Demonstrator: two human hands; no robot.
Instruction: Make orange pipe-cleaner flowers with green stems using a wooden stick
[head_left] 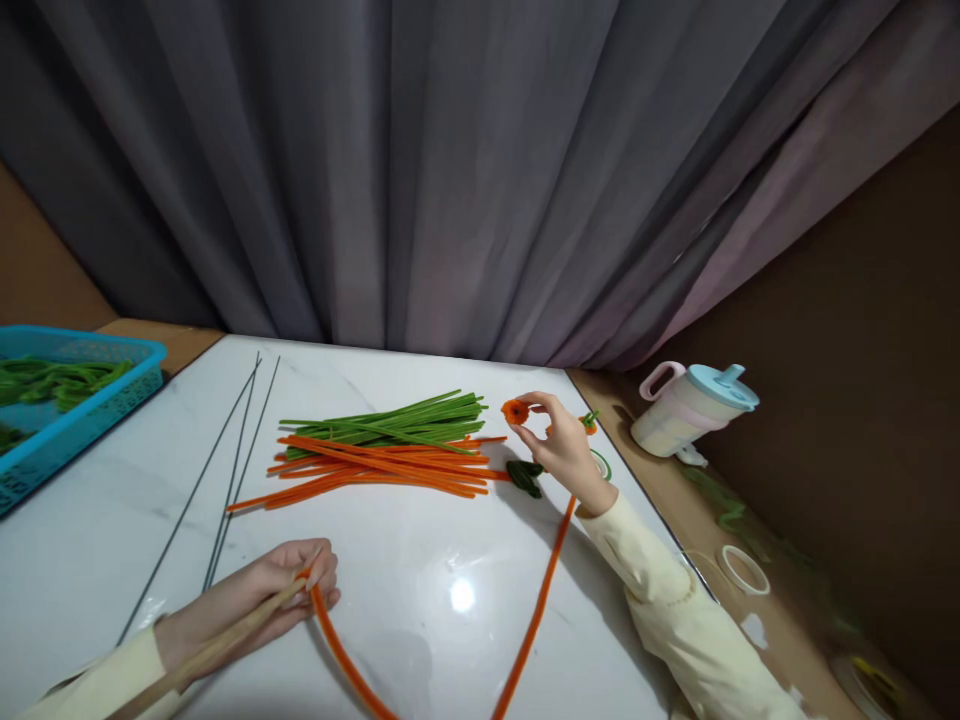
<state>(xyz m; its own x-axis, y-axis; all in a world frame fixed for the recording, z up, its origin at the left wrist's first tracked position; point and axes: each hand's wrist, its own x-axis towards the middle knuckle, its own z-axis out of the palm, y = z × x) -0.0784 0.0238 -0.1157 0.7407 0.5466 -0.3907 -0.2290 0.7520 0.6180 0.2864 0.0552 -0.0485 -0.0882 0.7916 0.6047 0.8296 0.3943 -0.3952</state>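
My left hand (304,580) is closed round a thin wooden stick (247,622), with the end of an orange pipe cleaner (341,640) at the stick's tip. That pipe cleaner hangs in a loop below the lower edge of view, and an orange length (541,610) rises toward my right wrist. Raised above the table, my right hand (561,445) pinches a small orange pipe-cleaner flower (515,412) between thumb and fingers. To its left lie a bundle of green pipe cleaners (390,420) and a bundle of orange ones (382,468). Dark green leaf shapes (525,478) sit beneath that hand.
Three thin dark wires (225,480) lie on the white table (405,570). A blue basket (146,385) with green pieces stands far left. On the right are a lidded cup (694,410), a roll of tape (742,570) and another orange piece (589,425), partly behind my hand.
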